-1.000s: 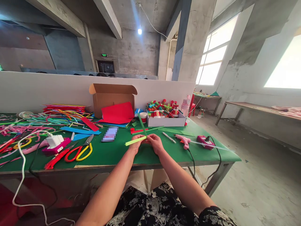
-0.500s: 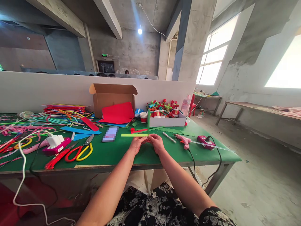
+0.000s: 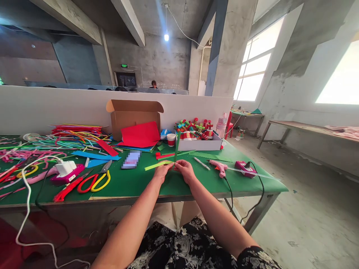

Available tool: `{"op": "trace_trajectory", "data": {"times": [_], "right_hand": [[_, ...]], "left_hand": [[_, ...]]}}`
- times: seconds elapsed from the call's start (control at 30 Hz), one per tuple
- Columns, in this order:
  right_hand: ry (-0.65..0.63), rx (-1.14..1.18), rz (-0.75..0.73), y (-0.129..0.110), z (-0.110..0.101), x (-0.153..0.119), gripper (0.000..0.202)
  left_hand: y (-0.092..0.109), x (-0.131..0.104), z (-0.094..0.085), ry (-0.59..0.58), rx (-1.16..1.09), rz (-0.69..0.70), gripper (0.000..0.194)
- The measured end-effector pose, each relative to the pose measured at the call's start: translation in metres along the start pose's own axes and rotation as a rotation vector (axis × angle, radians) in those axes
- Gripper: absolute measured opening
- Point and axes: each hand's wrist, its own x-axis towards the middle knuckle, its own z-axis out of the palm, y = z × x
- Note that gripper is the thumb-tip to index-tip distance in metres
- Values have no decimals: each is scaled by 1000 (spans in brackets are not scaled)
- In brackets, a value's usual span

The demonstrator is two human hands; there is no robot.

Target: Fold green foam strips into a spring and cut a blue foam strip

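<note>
My left hand (image 3: 162, 172) and my right hand (image 3: 185, 170) meet above the table's front part, fingertips pinched close together. Between them the ends of two paper strips join at an angle. The yellow-green paper strip (image 3: 157, 165) runs out leftward past my left fingers and sags at its free end. Pointing away from me, the dark green paper strip (image 3: 177, 145) rises from the fingertips of both hands. My fingers cover the place where the strips meet. Just beyond lie red paper strips (image 3: 165, 155) and flat green strips (image 3: 186, 153).
The green table (image 3: 159, 191) bears scissors (image 3: 97, 179), a phone (image 3: 131, 159), a white pen (image 3: 202, 163) and a pink glue gun (image 3: 220, 168) with its cord. Behind stand a cardboard box (image 3: 136, 112), a paper cup (image 3: 171, 140) and a white box (image 3: 200, 145) of colourful figures.
The yellow-green strip's free end has dropped toward me, and the dark green strip now leans slightly right. Both hands have stayed nearly in place.
</note>
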Motion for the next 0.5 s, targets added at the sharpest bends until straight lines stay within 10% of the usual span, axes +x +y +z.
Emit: {"op": "trace_trajectory", "data": {"times": [0.5], "right_hand": [[17, 7, -3, 2, -1, 3, 30]], "left_hand": [[3, -3, 2, 6, -25, -26, 31]]}}
